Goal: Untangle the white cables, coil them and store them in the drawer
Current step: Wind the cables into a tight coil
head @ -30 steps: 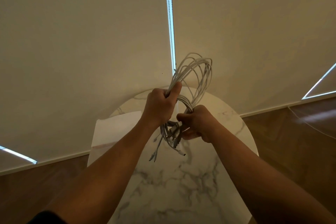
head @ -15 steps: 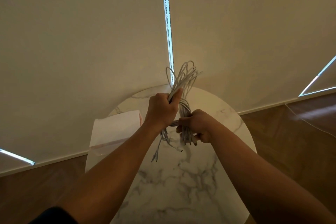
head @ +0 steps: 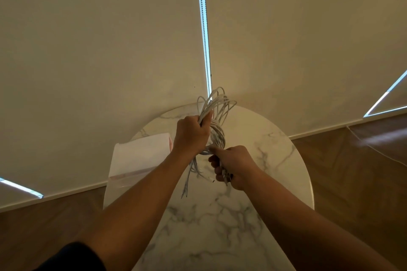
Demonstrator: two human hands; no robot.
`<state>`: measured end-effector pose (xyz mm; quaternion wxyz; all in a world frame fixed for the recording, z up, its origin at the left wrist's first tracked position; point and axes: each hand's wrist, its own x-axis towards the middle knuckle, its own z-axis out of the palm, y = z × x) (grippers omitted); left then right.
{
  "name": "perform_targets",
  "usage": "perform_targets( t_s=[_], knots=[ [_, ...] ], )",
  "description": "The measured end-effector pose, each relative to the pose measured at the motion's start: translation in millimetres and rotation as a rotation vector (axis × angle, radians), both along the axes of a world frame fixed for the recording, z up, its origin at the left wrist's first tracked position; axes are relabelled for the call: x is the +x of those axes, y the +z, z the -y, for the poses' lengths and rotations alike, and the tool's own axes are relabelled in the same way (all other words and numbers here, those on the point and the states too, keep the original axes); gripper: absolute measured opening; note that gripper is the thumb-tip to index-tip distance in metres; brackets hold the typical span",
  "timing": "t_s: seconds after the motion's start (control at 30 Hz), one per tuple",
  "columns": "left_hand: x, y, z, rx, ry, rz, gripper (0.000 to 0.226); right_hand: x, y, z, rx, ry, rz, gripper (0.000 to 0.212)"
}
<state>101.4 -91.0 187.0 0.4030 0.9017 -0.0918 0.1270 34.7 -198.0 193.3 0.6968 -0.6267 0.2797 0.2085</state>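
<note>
Cream blinds [head: 110, 50] fill the far side of the room, with a thin strip of daylight [head: 203, 28] between two of them and a bead chain hanging down it. Wooden floor [head: 352, 171] shows to the left and right below them. In the middle stands a round marble table [head: 275, 171], white with grey veins, its far edge close to the blinds. Two bare forearms reach out over it from the near side, and a dark sleeve [head: 72, 257] shows at the near left corner. On the left part of the table lies a pale sheet [head: 141, 156]; whether it is paper or a bag I cannot tell. Above the far half of the table, held clear of it, the left hand [head: 191, 134] is closed in a fist round the white cables [head: 217, 136], gripping the bundle just below where its loops fan out upward in front of the blinds. The right hand [head: 234, 166] sits just near and right of it. Its thumb and forefinger pinch a strand that crosses the waist of the bundle, and its other fingers are curled round some plug ends [head: 225, 177]. Several loose ends [head: 187, 185] dangle below the left wrist, hanging above the marble.
</note>
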Motion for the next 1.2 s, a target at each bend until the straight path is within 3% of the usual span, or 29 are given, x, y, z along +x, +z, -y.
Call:
perform_targets(
  t_s=[0.2, 0.37, 0.47, 0.57, 0.63, 0.77, 0.8, 0.83, 0.9, 0.93, 1.03, 1.1, 1.2],
  knots=[
    [19.7, -10.1, -22.7, 0.082, 0.158, -0.124, 0.055, -16.5, 13.4, 9.8, 0.026, 0.234, 0.072, 0.038],
    [38.8, -6.3, -56.5, -0.188, 0.253, -0.269, 0.057, -21.4, 7.6, 53.5, -0.200, 0.596, 0.432, 0.040],
    [42.1, 1.0, -64.7, -0.397, 0.270, -0.350, 0.052, -24.2, -9.1, 87.7, 0.028, 0.750, 0.493, 0.042],
    [42.4, 6.1, -62.4, -0.485, 0.224, -0.370, 0.052, -24.3, -15.8, 112.3, 0.246, 0.832, 0.457, 0.037],
    [41.5, 11.0, -57.9, -0.484, 0.188, -0.358, 0.052, -20.2, -21.0, 122.0, 0.021, 0.940, 0.463, 0.031],
    [32.6, 25.8, -47.3, -0.419, 0.024, -0.314, 0.054, -5.0, -56.3, 118.6, -0.710, 1.048, 0.451, 0.015],
    [29.4, 29.1, -43.1, -0.377, -0.008, -0.286, 0.057, -1.7, -62.6, 111.8, -0.855, 1.068, 0.431, 0.025],
    [26.5, 31.8, -38.7, -0.325, -0.025, -0.251, 0.059, 1.6, -66.2, 106.0, -0.941, 1.095, 0.378, 0.050],
    [20.6, 36.8, -30.9, -0.225, -0.035, -0.184, 0.062, 6.4, -56.2, 96.3, -0.855, 1.079, 0.314, 0.093],
    [18.5, 38.6, -27.5, -0.192, -0.040, -0.154, 0.062, 9.0, -43.8, 90.3, -0.751, 1.020, 0.354, 0.098],
    [14.3, 44.4, -19.5, -0.157, -0.062, -0.078, 0.059, 20.5, -10.5, 63.7, -0.482, 0.681, 0.533, 0.078],
    [15.5, 44.7, -16.9, -0.152, -0.063, -0.073, 0.060, 26.5, -1.2, 37.2, -0.476, 0.509, 0.620, 0.055],
    [19.2, 40.6, -19.2, -0.177, -0.041, -0.105, 0.065, 30.8, -1.1, 12.3, -0.490, 0.342, 0.516, 0.045]
  ],
)
